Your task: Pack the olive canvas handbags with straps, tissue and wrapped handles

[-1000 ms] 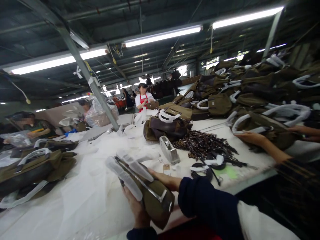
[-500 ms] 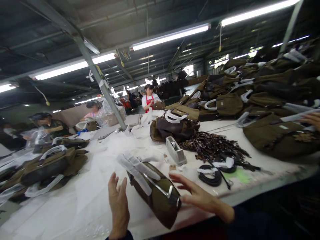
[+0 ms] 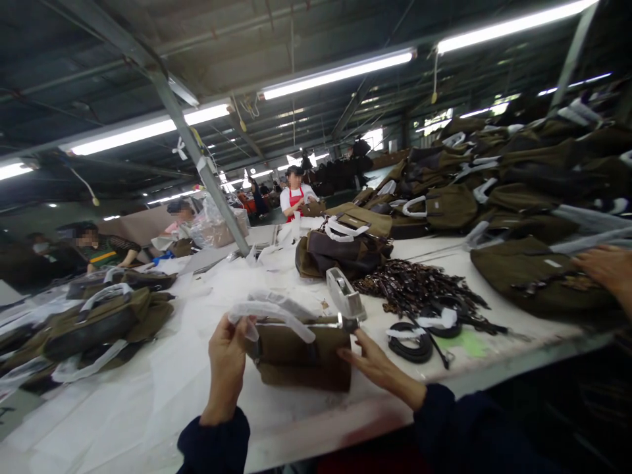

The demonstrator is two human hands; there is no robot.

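Note:
An olive-green handbag (image 3: 306, 362) stands on the white table in front of me, its handles (image 3: 274, 315) wrapped in white padding and a silver zip (image 3: 320, 324) along its top. My left hand (image 3: 228, 355) is closed on the bag's upper left end, close to a handle. At the other end, my right hand (image 3: 378, 362) pinches the upper right corner beside the zip end; a small white tag-like piece (image 3: 355, 344) shows there. Just behind the bag is a grey tape dispenser (image 3: 344, 293).
Right of the bag lie coiled black straps (image 3: 409, 342), a green paper (image 3: 467, 342) and a heap of dark straps with metal parts (image 3: 419, 288). A co-worker's hand (image 3: 605, 266) touches another bag (image 3: 528, 276) at far right. More bags (image 3: 99, 322) are piled at left.
Both hands were open and apart at the bag's sides; now they have closed on its two ends. The bag has turned from lying at a slant to standing with its side facing me.

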